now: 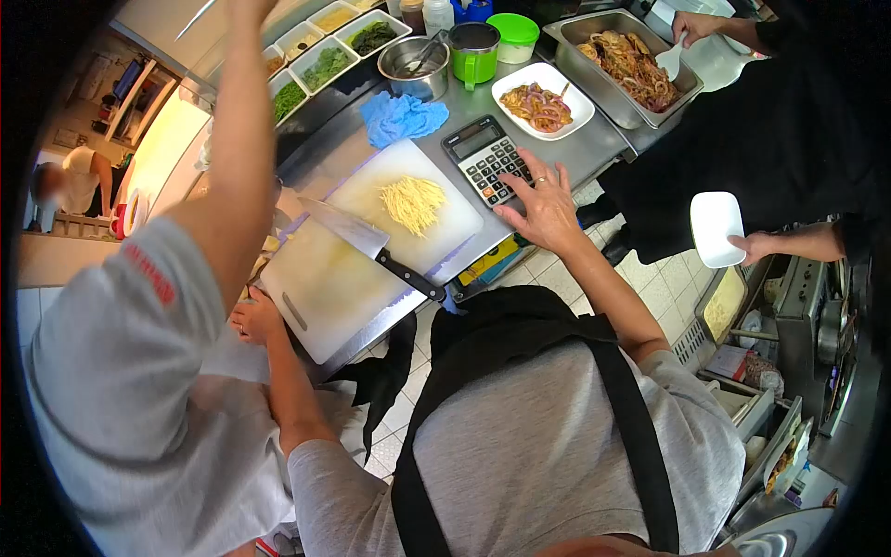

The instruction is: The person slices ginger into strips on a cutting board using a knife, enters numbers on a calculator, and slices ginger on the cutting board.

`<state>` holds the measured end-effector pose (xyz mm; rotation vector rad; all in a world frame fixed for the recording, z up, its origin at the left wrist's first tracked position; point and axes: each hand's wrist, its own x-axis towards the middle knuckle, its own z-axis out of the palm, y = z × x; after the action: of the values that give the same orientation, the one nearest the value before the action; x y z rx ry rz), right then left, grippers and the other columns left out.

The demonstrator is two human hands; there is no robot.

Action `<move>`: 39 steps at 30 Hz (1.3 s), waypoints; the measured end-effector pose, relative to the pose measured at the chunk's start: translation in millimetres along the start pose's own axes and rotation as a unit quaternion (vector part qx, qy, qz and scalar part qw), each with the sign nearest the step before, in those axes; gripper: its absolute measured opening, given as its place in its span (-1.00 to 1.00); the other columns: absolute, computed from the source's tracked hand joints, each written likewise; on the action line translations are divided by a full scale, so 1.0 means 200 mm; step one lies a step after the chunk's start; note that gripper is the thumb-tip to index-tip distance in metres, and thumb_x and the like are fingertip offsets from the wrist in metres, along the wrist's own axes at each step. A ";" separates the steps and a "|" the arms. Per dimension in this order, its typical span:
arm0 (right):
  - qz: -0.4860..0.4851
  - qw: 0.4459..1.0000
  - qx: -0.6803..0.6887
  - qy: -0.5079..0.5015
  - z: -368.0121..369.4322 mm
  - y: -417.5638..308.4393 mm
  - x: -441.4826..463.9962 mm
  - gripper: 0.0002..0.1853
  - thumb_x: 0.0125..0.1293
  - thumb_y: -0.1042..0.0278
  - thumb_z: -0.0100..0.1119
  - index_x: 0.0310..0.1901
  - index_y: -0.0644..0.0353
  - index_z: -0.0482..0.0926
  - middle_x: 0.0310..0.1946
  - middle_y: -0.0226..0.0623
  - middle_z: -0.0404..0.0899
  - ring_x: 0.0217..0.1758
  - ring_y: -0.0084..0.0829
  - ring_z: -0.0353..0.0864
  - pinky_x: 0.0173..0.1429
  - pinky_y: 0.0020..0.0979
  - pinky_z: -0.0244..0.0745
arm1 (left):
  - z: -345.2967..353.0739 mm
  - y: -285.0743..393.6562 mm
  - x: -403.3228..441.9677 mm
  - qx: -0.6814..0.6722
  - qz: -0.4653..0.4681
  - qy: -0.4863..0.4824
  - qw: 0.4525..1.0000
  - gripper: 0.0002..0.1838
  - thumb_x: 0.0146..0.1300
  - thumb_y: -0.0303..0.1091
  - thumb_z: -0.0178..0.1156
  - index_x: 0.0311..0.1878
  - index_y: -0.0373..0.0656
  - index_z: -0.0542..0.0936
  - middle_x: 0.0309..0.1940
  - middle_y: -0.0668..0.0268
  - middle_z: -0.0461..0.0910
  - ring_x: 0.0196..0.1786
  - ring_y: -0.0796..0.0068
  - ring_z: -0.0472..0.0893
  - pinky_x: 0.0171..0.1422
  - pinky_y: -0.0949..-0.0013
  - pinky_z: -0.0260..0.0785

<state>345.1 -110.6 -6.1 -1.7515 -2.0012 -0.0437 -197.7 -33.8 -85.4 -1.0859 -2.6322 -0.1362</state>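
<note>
My right hand is open, fingers spread, with fingertips on the keys of a calculator lying on the steel counter. My left hand rests by the left edge of a white cutting board, its fingers partly visible and apart, holding nothing I can see. A black-handled knife lies across this board and a second cutting board. On the second board sits a pile of thin pale-yellow strips. A blue cloth lies beyond it.
A co-worker's raised arm crosses at left. Another person holds a white dish and a white spatula over a steel pan of cooked food. A plate, steel pot, green mug and herb containers stand behind.
</note>
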 end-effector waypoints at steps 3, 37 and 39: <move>-0.002 1.000 0.007 -0.007 -0.01 -0.01 -0.01 -0.49 0.15 -0.07 0.33 0.09 -0.02 0.61 0.44 -0.10 0.17 0.48 -0.11 0.19 0.43 0.30 -0.04 | 0.00 0.00 0.00 0.005 0.006 0.002 1.000 -0.19 0.35 0.31 -0.09 0.34 -0.28 0.34 0.32 0.00 0.37 0.42 0.03 0.29 0.38 -0.13 0.15; -0.026 1.000 -0.007 -0.011 -0.05 -0.05 0.05 -0.54 0.15 -0.04 0.35 0.04 -0.02 0.63 0.44 -0.15 0.18 0.47 -0.12 0.21 0.44 0.29 -0.04 | -0.17 0.05 -0.04 -0.034 -0.009 -0.092 0.995 -0.16 0.41 0.29 -0.20 0.45 -0.28 0.19 0.48 0.01 0.16 0.53 0.05 0.11 0.50 -0.10 -0.01; -0.026 1.000 -0.008 -0.003 -0.06 -0.05 0.00 -0.56 0.14 -0.03 0.36 0.01 -0.02 0.65 0.42 -0.16 0.21 0.46 -0.14 0.22 0.42 0.30 -0.02 | -0.18 0.05 -0.05 -0.035 -0.010 -0.093 0.995 -0.16 0.41 0.29 -0.20 0.45 -0.28 0.19 0.48 0.02 0.15 0.53 0.06 0.10 0.50 -0.09 -0.02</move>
<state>340.1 -116.3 6.4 -1.7118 -2.0551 -0.0703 -176.0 -40.7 -53.5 -1.1465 -2.8237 -0.1381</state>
